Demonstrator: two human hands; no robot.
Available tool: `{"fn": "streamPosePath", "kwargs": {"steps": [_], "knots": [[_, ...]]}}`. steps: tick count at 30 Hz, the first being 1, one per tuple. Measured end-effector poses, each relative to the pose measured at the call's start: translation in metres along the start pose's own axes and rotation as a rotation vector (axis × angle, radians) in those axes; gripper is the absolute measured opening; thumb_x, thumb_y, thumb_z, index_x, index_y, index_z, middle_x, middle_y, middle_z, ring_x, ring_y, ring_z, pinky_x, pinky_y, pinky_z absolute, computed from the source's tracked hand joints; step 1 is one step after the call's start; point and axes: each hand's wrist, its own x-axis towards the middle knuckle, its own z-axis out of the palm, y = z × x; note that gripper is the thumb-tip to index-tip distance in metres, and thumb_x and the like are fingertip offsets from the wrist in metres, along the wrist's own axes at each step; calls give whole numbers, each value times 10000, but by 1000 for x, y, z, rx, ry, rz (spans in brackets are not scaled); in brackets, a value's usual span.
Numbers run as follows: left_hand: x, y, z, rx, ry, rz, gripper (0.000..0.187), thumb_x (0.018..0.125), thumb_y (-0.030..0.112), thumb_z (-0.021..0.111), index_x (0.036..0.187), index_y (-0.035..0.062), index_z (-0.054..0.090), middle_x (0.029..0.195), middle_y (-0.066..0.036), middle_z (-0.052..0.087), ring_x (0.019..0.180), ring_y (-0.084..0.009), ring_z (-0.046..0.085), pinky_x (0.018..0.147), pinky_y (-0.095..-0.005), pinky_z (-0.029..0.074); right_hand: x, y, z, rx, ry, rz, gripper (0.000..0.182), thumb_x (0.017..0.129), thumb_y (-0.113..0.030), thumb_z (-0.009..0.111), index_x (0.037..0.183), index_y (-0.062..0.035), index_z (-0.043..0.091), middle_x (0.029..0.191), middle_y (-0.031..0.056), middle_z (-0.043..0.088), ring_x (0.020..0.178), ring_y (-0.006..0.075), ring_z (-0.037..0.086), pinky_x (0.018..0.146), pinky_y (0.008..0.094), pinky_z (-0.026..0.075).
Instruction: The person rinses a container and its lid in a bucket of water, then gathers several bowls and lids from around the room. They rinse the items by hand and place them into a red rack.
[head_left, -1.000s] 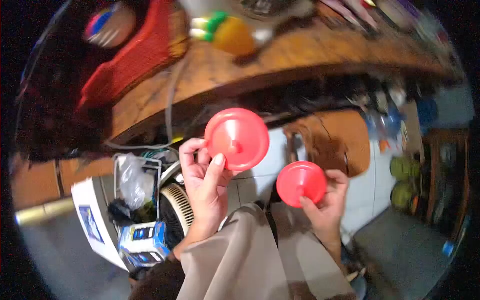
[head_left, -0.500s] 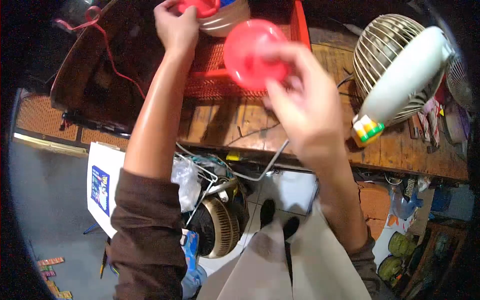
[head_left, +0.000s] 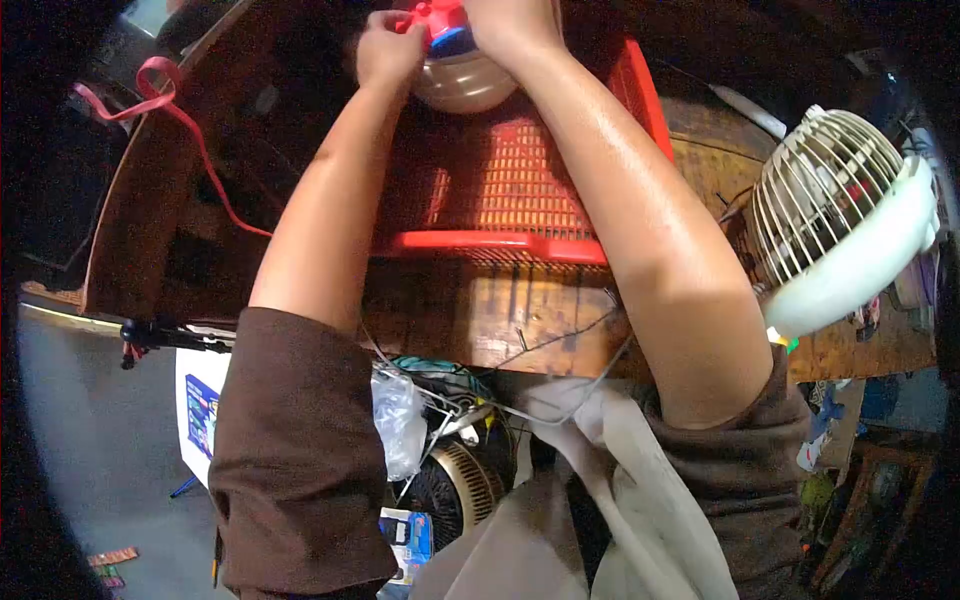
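Note:
Near the top edge, my left hand (head_left: 390, 48) has its fingers closed on a red plastic piece (head_left: 432, 18). My right hand (head_left: 515, 30) reaches the same spot from the right, partly cut off by the frame edge, and its fingertips are hidden. Below the red piece is a blue part (head_left: 453, 42) on top of a clear rounded container (head_left: 465, 84). The container is at the far end of a red plastic basket (head_left: 490, 240) with a woven-look bottom, which rests on a wooden table.
A caged fan (head_left: 825, 200) stands on the wooden table (head_left: 500, 310) at the right. A pink ribbon (head_left: 205, 150) hangs at the left. Under the table edge are a plastic bag (head_left: 400, 425), wire pieces and another fan (head_left: 470, 485).
My right hand has moved up and forward to beside my left hand; the red disc it held is no longer distinct. The view has shifted, showing more of the basket.

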Motion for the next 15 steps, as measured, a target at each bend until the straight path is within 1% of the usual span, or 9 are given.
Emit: {"fn": "streamPosePath", "kwargs": {"steps": [1, 2, 4, 5, 7, 10, 13, 14, 15], "knots": [[-1, 0, -1, 0, 1, 0, 433, 678, 372, 640, 994, 87, 562, 884, -96, 619, 812, -171, 589, 713, -290, 447, 3, 17, 10, 1, 12, -125, 332, 716, -75, 526, 1047, -60, 536, 954, 190, 570, 879, 305, 560, 770, 351, 434], [-2, -1, 0, -43, 6, -11, 427, 687, 378, 626, 990, 82, 565, 881, -96, 619, 810, -172, 589, 711, -289, 447, 6, 22, 12, 0, 12, -123, 332, 716, -75, 526, 1047, -60, 536, 954, 190, 570, 879, 305, 560, 770, 351, 434], [0, -8, 7, -151, 12, -46, 394, 720, 363, 583, 986, 72, 570, 874, -100, 616, 804, -174, 584, 715, -281, 440, 6, 23, 13, -124, -173, -55, 323, 735, -151, 531, 1052, -94, 551, 1006, 193, 543, 960, 311, 514, 822, 385, 405], [1, -11, 10, -151, 7, -46, 394, 720, 363, 583, 986, 72, 570, 874, -100, 616, 804, -174, 584, 715, -281, 440, 3, 24, 12, -126, -172, -51, 323, 735, -151, 531, 1052, -94, 551, 1006, 193, 543, 960, 311, 514, 822, 385, 405], [0, -11, 11, -261, 18, -50, 363, 740, 320, 566, 990, 57, 565, 896, -110, 606, 811, -181, 574, 729, -276, 430, -11, 1, 1, -499, -136, 39, 311, 746, -240, 529, 1027, -118, 578, 1051, 189, 492, 1055, 329, 422, 874, 444, 349], [-6, -5, 12, -363, 46, -95, 335, 751, 287, 559, 980, 43, 568, 929, -121, 594, 837, -186, 566, 748, -274, 421, -16, 4, -3, -498, -207, 171, 327, 755, -316, 512, 1006, -122, 594, 1053, 178, 455, 1100, 348, 338, 903, 488, 296], [-14, 5, 8, -536, 29, -203, 367, 749, 279, 563, 1013, 25, 542, 959, -123, 586, 871, -194, 559, 764, -275, 419, -12, 14, 1, -530, -266, 236, 324, 754, -314, 510, 1004, -126, 594, 1086, 200, 449, 1086, 338, 383, 890, 452, 329], [-11, -2, 12, -537, 23, -202, 367, 749, 279, 563, 1013, 25, 542, 959, -123, 586, 871, -194, 559, 764, -275, 419, -11, 18, 0, -534, -264, 240, 324, 754, -314, 510, 1004, -126, 594, 1086, 200, 449, 1086, 338, 383, 890, 452, 329], [-6, -7, 12, -446, 73, -99, 387, 743, 285, 569, 1038, 39, 527, 968, -129, 583, 885, -208, 557, 777, -280, 416, -9, 15, -5, -508, -257, 284, 321, 752, -302, 509, 985, -100, 597, 1069, 206, 475, 1050, 338, 428, 863, 432, 361]]}}
